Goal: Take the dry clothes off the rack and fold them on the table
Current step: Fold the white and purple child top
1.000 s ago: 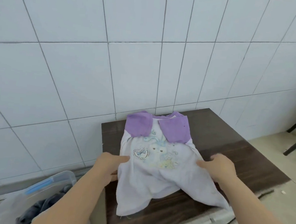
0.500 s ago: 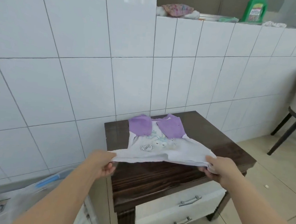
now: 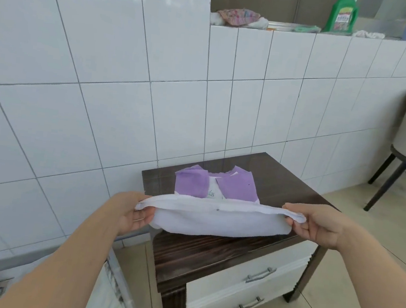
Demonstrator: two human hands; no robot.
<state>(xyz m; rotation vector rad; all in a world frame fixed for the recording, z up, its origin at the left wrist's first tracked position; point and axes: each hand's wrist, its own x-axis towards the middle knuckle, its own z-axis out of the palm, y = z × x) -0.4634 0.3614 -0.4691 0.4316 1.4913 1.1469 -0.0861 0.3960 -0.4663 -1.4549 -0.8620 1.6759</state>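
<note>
Mid-fold: left hand (image 3: 132, 213) and right hand (image 3: 319, 225) each pinch the purple-sleeved top (image 3: 217, 218) hem, lifted over the table (image 3: 211, 255); fold-over unfinished.

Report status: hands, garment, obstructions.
Left hand and right hand pinch the garment hem, lifted. Purple top on the table. Nothing blocking the fold.

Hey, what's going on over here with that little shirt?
A person is folding a small white garment with purple sleeves on a dark wooden table. The left hand and right hand each pinch a side of its lower part, lifted and stretched above the table, while the sleeve end lies flat.
</note>
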